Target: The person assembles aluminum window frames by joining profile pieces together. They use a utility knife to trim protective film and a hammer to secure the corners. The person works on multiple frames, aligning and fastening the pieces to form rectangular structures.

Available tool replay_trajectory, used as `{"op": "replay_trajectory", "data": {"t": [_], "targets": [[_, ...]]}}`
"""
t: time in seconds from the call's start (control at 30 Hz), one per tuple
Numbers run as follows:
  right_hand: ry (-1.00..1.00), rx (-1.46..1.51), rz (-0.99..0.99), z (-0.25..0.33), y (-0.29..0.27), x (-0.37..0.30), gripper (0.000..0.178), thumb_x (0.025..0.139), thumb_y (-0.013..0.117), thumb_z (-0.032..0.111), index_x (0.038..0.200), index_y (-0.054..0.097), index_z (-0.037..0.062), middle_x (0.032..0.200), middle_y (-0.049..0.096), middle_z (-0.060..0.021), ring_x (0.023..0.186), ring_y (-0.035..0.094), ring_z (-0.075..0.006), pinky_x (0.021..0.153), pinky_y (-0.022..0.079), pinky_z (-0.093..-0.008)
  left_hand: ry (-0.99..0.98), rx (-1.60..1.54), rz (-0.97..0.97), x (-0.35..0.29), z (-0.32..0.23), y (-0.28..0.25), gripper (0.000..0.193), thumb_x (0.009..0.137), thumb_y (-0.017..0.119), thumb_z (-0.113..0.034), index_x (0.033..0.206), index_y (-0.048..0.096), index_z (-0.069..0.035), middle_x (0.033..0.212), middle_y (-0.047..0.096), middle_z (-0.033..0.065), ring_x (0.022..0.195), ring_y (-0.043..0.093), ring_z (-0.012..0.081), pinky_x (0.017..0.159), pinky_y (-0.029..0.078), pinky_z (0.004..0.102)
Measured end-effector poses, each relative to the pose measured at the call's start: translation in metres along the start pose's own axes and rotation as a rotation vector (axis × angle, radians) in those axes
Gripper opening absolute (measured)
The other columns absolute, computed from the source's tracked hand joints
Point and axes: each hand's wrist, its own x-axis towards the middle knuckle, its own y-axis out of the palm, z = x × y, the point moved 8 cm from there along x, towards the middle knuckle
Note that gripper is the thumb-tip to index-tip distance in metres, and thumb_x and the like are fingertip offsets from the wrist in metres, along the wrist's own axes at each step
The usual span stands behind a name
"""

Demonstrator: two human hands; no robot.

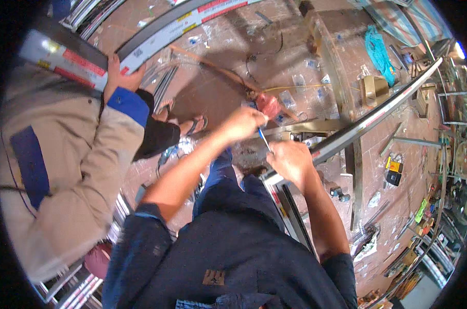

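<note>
My left hand (244,123) is closed, fingers pinched at the upper end of a thin blue and white rod (264,138), pen-like in shape. My right hand (292,160) wraps round the rod's lower end, so its tip is hidden. Just past my left fingertips shows a crumpled red plastic bag (268,105); I cannot tell whether they touch it. Below my right hand, two long metal profiles meet at a corner: a grey one (362,126) runs off to the upper right, and a dark one (294,219) comes back beside my body.
At left, a person in a beige jacket (63,154) grips a labelled metal profile (182,26). An upright-edged beam (334,67) crosses the floor ahead. Scattered on the floor are a teal cloth (379,54), a yellow and black box (394,171) and plastic scraps.
</note>
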Motion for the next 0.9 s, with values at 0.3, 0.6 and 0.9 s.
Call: {"op": "replay_trajectory", "data": {"t": [0.3,0.6,0.9], "targets": [[-0.021,-0.017,-0.024,0.008,-0.001,-0.001,0.027,0.089,0.062,0.028,0.089,0.072,0.0039,0.088,0.073,-0.0226,0.088,0.072,-0.0415,0.083,0.056,-0.0528,-0.178,1.318,0.277,0.030,-0.037,0.055,0.055,0.097,0.063,-0.051,0.137,0.067,-0.013,0.133,0.070,0.0137,0.117,0.070,0.0265,0.096,0.056,0.0459],[-0.025,0.024,-0.137,0.007,-0.008,-0.004,0.023,0.089,0.068,0.025,0.079,0.065,0.0055,0.076,0.069,-0.0171,0.075,0.069,-0.0413,0.070,0.053,-0.0519,0.356,-0.209,-0.762,-0.020,-0.009,0.010,0.051,0.082,0.080,-0.055,0.082,0.073,-0.005,0.069,0.068,0.0139,0.077,0.071,0.0310,0.064,0.051,0.0440],[-0.013,0.017,-0.146,0.005,-0.003,0.000,0.022,0.088,0.070,0.023,0.078,0.061,0.0058,0.074,0.066,-0.0126,0.071,0.068,-0.0386,0.069,0.054,-0.0489,0.510,-0.431,-0.739,-0.030,-0.034,0.018,0.039,0.098,0.063,-0.031,0.067,0.059,-0.008,0.062,0.060,0.0099,0.057,0.056,0.0272,0.065,0.048,0.0373]]}}
